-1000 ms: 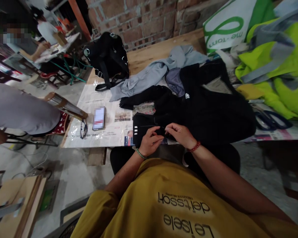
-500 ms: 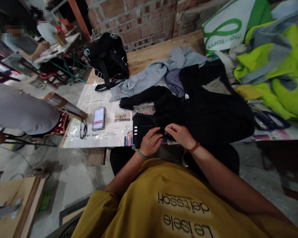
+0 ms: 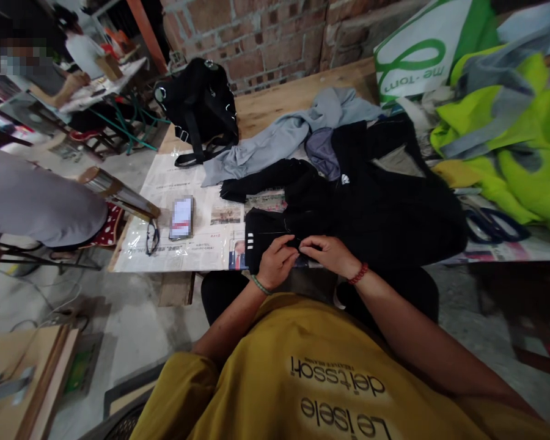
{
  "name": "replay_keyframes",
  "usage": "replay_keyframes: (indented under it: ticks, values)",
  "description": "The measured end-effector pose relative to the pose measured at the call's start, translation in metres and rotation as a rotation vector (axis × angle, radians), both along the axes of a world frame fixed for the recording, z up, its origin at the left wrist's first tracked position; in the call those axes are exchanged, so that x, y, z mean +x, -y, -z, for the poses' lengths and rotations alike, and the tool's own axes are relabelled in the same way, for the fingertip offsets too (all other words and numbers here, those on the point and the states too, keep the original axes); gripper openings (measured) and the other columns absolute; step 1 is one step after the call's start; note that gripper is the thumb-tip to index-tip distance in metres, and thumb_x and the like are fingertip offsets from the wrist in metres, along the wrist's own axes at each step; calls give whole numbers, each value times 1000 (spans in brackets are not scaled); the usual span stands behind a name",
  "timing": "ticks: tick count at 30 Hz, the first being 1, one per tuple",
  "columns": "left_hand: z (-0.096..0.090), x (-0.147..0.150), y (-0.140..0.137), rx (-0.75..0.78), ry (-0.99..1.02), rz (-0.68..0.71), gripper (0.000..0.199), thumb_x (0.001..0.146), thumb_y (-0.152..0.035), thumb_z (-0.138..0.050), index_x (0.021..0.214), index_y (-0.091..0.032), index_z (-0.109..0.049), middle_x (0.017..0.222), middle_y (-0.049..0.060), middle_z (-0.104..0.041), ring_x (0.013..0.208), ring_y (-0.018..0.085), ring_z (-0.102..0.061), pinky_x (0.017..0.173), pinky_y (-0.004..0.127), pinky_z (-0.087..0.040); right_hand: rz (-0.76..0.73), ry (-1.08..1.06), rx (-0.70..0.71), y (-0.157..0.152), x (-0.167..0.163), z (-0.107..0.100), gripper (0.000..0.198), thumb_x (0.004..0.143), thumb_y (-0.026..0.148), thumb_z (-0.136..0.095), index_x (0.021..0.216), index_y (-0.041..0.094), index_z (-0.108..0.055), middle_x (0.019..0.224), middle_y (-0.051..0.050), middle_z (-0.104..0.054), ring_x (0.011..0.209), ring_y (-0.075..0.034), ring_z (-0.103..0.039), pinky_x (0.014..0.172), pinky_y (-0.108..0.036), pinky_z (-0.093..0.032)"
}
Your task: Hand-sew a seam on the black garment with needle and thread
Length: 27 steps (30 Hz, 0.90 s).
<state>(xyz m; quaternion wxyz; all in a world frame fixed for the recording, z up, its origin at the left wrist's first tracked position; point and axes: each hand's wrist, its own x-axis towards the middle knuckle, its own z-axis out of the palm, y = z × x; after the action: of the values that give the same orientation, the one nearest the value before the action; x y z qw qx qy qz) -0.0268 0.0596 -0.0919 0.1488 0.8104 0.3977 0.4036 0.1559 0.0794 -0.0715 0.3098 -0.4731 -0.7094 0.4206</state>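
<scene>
A black garment (image 3: 394, 201) with a small white logo lies across the table in front of me, one part marked by short white bars near its left end. My left hand (image 3: 277, 263) is closed in a pinch at the near edge of this cloth. Facing it, my right hand (image 3: 330, 255) pinches too, its fingertips almost touching the left ones. Whatever is between the fingers is too small to make out. A thin pale thread (image 3: 275, 233) runs over the black cloth just beyond my left fingers.
Left on the newspaper-covered table (image 3: 201, 260) are a phone (image 3: 181, 217) and glasses (image 3: 153, 237). Behind lie a grey garment (image 3: 275, 143) and black bag (image 3: 201, 110). Dark-handled scissors (image 3: 495, 225), yellow-green clothing (image 3: 508, 122) and a white-green bag (image 3: 412, 61) are right. A person (image 3: 41, 195) sits left.
My right hand has moved slightly left and down, bringing its fingertips closer to my left hand's. My left hand stays nearly in place, and the black garment lies as before.
</scene>
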Motion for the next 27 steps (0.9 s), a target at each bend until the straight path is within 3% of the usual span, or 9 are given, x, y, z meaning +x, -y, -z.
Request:
replay_keyframes:
  ticks: [8, 15, 18, 22, 27]
  values:
    - [6, 1, 2, 84, -28, -48, 18, 82, -22, -55, 97, -16, -64, 123, 12, -54, 101, 18, -56, 84, 34, -53, 160, -50, -19, -1, -1, 2, 21, 79, 37, -50, 79, 20, -62, 75, 0, -65, 72, -13, -58, 67, -24, -44]
    - [2, 5, -3, -12, 36, -69, 13, 80, -21, -57, 88, -17, -66, 119, 11, -55, 91, 16, -57, 81, 34, -53, 149, -62, -47, -2, -2, 6, 20, 78, 37, -52, 80, 20, -63, 76, 1, -63, 71, -12, -55, 66, -23, -41]
    - [0, 5, -6, -44, 69, 11, 11, 81, -19, -56, 85, -17, -66, 119, 11, -55, 89, 14, -57, 80, 34, -52, 171, -96, -57, -2, -3, 8, 20, 78, 38, -52, 79, 20, -62, 75, 1, -63, 71, -13, -55, 67, -24, -42]
    - [-1, 5, -9, -58, 82, 121, 10, 81, -20, -57, 82, -16, -65, 123, 12, -53, 103, 17, -54, 84, 35, -51, 200, -155, -81, -4, -4, 8, 20, 77, 38, -52, 76, 20, -61, 72, 1, -61, 70, -13, -55, 69, -25, -43]
    - [2, 7, -9, -47, 63, 53, 10, 80, -21, -58, 86, -16, -65, 121, 12, -54, 98, 17, -56, 83, 36, -52, 176, -144, -87, -7, -4, -1, 19, 75, 36, -54, 77, 19, -63, 77, 0, -64, 73, -13, -56, 71, -26, -43]
